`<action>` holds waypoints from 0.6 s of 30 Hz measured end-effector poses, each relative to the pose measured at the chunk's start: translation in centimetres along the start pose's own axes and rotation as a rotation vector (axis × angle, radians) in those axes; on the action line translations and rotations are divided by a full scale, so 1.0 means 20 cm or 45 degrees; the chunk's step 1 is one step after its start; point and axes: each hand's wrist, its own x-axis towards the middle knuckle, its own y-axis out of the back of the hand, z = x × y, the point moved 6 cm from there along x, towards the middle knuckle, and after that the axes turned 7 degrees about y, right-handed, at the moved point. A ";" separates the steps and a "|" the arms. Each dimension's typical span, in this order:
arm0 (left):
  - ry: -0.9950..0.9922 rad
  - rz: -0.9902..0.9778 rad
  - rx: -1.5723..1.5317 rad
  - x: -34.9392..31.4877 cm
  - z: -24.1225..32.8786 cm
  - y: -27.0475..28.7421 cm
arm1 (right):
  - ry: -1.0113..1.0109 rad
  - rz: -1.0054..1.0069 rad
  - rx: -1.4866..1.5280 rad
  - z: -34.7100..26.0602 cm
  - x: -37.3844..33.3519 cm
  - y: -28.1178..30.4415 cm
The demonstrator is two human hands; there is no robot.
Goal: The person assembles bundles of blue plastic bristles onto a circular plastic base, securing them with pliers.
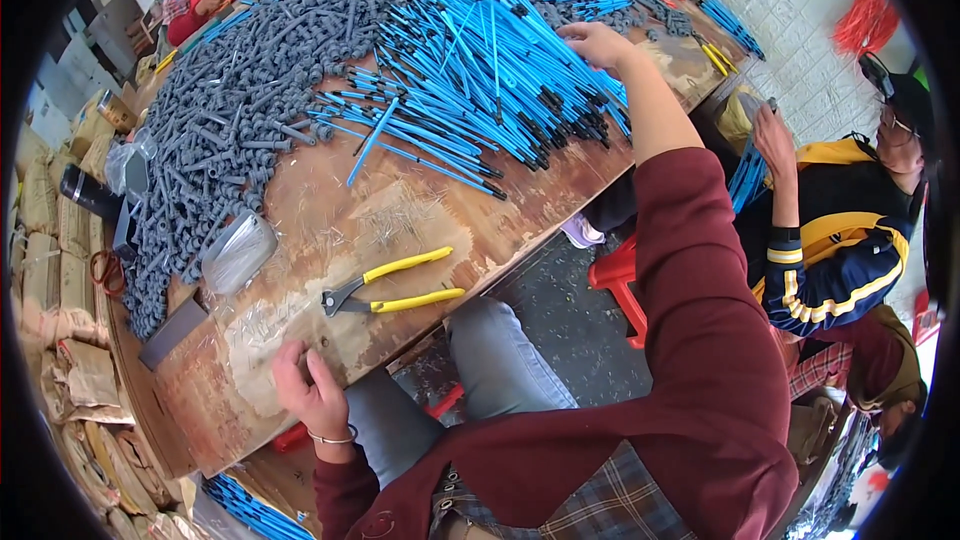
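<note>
Head view: slim blue rods (pixel 480 70) with black ends lie heaped on the wooden table (pixel 545 195). Right hand (pixel 598 45), fingers bent, is at the heap, grip indeterminable; left hand (pixel 312 387), half-curled and apparently empty, is at the near edge.

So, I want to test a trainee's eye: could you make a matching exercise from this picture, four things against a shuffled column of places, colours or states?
Things
1. Nearest pliers
2. Long rods
3. Small fittings
4. Left hand

Places, colours, states
A. Dark grey, heaped along the far and left sides of the table
B. At the table's near edge, nothing visible in its grip
C. Yellow-handled, lying between left hand and rods
D. Blue with black ends, right hand at the pile's edge

Pairs: 1-C, 2-D, 3-A, 4-B
</note>
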 end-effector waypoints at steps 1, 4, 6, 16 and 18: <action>-0.025 0.009 0.025 0.00 0.01 0.00 | -0.021 -0.023 -0.007 0.00 -0.01 -0.01; -0.060 0.034 0.084 -0.01 0.03 0.01 | -0.052 -0.100 0.014 0.00 -0.01 -0.05; -0.110 0.032 0.134 -0.01 0.05 0.01 | -0.109 -0.176 0.071 0.03 0.00 -0.09; -0.162 0.058 0.242 0.00 0.08 -0.01 | 0.089 0.671 -0.020 0.11 0.02 0.19; -0.133 0.020 0.265 0.00 0.07 -0.02 | 0.038 0.656 0.574 0.08 -0.03 0.17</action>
